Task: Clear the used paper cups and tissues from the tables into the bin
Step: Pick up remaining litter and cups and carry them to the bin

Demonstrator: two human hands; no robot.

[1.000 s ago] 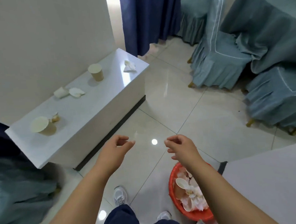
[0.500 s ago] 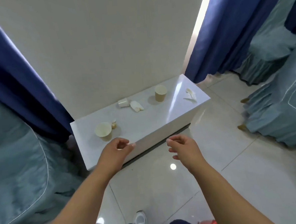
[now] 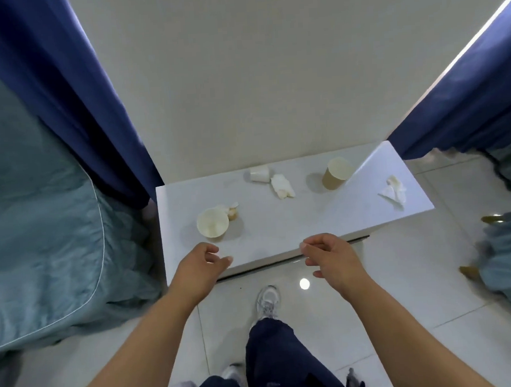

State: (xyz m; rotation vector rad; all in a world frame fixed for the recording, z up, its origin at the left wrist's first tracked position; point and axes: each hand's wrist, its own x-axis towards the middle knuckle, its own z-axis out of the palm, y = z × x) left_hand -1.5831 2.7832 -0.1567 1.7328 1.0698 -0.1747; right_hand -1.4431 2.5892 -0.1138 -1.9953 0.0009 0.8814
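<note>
A low white table (image 3: 281,239) stands against the wall ahead of me. On it stand a cream paper cup (image 3: 213,225) near the left front and a tan paper cup (image 3: 336,173) at the back right. A small white cup (image 3: 259,174) lies on its side at the back, beside a crumpled tissue (image 3: 282,186). Another tissue (image 3: 394,191) lies near the right end. My left hand (image 3: 201,267) hovers just in front of the cream cup, fingers loosely curled, holding nothing. Over the table's front edge my right hand (image 3: 331,256) hangs the same way, empty. The bin is out of view.
Small scraps (image 3: 233,211) lie next to the cream cup. Blue curtains (image 3: 71,94) hang on both sides of the wall. A teal-covered chair (image 3: 40,221) stands close on the left, more teal covers (image 3: 509,255) on the right. My shoe (image 3: 267,301) is on the tiled floor below.
I have turned and stepped toward the white table, which now lies straight ahead and closer. The red bin has dropped out of view. Both hands stay raised and empty.
</note>
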